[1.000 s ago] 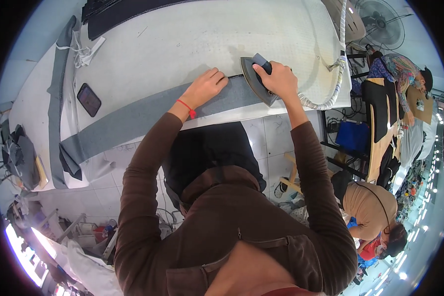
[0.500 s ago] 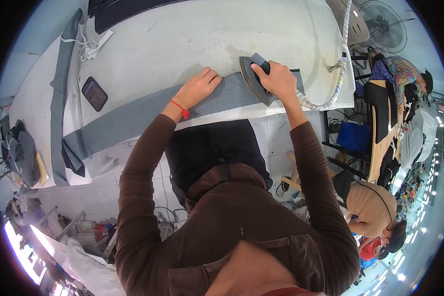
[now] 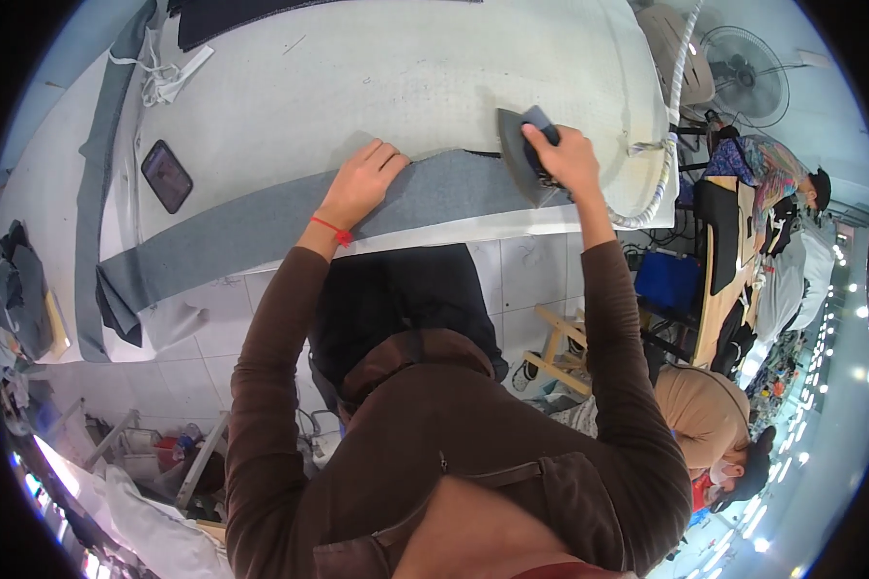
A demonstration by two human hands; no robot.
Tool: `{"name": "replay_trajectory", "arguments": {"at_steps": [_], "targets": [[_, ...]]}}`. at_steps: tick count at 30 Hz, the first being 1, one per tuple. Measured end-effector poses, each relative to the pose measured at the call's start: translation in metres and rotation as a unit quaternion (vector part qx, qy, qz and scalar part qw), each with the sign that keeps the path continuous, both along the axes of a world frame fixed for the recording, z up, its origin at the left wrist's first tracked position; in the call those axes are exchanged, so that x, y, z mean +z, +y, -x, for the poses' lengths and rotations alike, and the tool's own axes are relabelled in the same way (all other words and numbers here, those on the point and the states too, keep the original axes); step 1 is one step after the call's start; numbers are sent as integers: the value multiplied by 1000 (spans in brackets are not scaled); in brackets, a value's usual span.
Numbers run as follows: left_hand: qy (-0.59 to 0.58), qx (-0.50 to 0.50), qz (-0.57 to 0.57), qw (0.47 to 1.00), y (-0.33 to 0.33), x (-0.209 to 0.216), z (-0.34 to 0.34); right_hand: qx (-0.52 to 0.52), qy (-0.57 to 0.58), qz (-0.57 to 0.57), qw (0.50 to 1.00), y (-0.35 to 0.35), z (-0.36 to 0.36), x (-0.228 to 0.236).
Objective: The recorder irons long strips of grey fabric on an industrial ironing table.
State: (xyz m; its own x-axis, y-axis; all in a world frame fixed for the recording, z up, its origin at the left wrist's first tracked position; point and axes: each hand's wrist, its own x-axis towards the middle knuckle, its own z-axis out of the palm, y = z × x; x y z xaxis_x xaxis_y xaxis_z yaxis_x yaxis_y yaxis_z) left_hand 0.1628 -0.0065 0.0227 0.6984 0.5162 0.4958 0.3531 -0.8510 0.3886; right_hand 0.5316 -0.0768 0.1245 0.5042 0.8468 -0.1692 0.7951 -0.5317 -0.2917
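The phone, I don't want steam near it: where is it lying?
In the head view the phone lies flat on the white table, far left, just above the grey fabric strip, well apart from the iron in the right hand.

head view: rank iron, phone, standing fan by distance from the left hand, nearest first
1. Iron: to the right of the left hand, under the right hand, on the grey fabric strip.
2. Phone: lying on the table, to the left.
3. Standing fan: beyond the table's right end, farthest.
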Motion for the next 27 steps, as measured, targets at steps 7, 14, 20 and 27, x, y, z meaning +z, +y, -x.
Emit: {"name": "replay_trajectory", "arguments": {"at_steps": [7,14,20,27], "targets": [[-2,-6,6,1000,5,-2,-2,-39,9,-54,998,-9,-174,-14],[15,6,-8,1000,6,0,-6,-64,-177,-72,979,15,-253,-24],[4,31,7,999,3,2,-12,26,-222,-287,931,2,-242,-32],[-3,107,-13,994,-9,10,-42,173,-118,-340,917,-64,-148,-42]]}}
